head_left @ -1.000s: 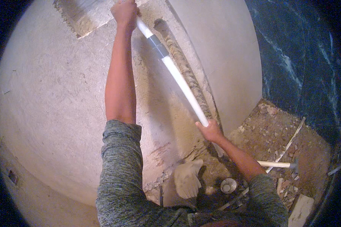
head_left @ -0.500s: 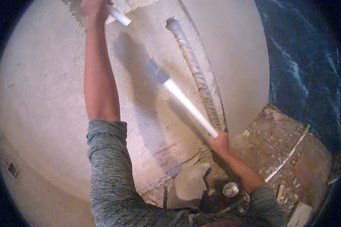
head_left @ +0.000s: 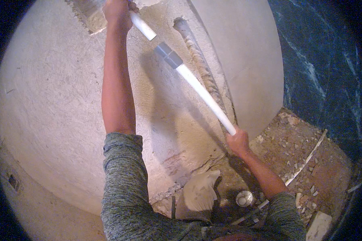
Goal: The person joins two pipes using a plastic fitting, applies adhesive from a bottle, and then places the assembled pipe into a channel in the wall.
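My left hand, raised at the top, is closed round a white pipe whose cut end sticks out toward the lower right. A second white pipe slants across the wall, its lower end gripped in my right hand. On that pipe's upper end sits a grey coupling. The coupling's open mouth lies close to the cut end of the left pipe, with a small gap between them. Behind the pipes is a pale plastered wall with a groove chased into it.
A rough-edged recess is cut into the wall at the top. Dark blue marbled tiles cover the right side. Rubble lies on the floor, with a thin pale strip across it. A small round object stands near my knee.
My left hand has moved right and down with its pipe. My right hand has risen slightly, bringing the coupling nearer to the left pipe's end.
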Available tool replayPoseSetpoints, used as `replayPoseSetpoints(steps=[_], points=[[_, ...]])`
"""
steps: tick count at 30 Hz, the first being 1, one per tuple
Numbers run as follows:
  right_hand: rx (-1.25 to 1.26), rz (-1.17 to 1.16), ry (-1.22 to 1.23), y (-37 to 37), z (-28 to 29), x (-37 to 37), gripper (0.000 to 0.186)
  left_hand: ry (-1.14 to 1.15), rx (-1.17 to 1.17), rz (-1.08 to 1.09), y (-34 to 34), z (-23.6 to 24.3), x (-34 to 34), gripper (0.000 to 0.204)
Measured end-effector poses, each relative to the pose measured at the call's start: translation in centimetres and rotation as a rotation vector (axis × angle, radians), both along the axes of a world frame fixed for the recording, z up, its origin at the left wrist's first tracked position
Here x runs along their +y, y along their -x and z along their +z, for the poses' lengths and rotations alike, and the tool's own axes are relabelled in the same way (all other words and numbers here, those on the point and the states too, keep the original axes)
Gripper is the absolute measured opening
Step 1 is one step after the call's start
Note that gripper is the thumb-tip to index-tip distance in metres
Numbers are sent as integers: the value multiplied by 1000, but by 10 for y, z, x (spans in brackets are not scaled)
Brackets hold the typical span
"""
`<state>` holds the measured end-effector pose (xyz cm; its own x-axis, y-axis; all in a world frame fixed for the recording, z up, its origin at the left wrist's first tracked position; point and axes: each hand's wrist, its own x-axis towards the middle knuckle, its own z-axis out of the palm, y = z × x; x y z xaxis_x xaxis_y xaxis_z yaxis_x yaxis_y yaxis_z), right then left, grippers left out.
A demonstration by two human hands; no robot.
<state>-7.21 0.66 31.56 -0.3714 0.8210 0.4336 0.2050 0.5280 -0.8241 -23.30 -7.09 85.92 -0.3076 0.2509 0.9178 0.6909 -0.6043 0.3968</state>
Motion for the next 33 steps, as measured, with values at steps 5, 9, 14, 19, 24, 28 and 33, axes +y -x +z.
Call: replayPoseSetpoints(steps=[5, 9, 14, 19, 24, 28, 33], points=[[29, -12, 4, -8, 21, -2, 28, 7, -49, -5, -10, -18, 2, 21], [57, -1, -41, -9, 20, 1, 27, 26, -37, 28, -16, -21, -2, 22], [21, 11, -51, -11, 19, 1, 27, -1, 42, -11, -19, -27, -3, 23], [45, 33, -28, -13, 19, 0, 29, -13, 3, -21, -24, -32, -7, 23], [102, 11, 15, -17, 28, -6, 18, -47, -21, -98, -24, -33, -11, 23], [92, 10, -38, -21, 32, -1, 19, -35, 46, -87, -15, -30, -10, 20], [140, 36, -39, -27, 39, -4, 19, 32, -54, -348, 6, -21, -6, 22]])
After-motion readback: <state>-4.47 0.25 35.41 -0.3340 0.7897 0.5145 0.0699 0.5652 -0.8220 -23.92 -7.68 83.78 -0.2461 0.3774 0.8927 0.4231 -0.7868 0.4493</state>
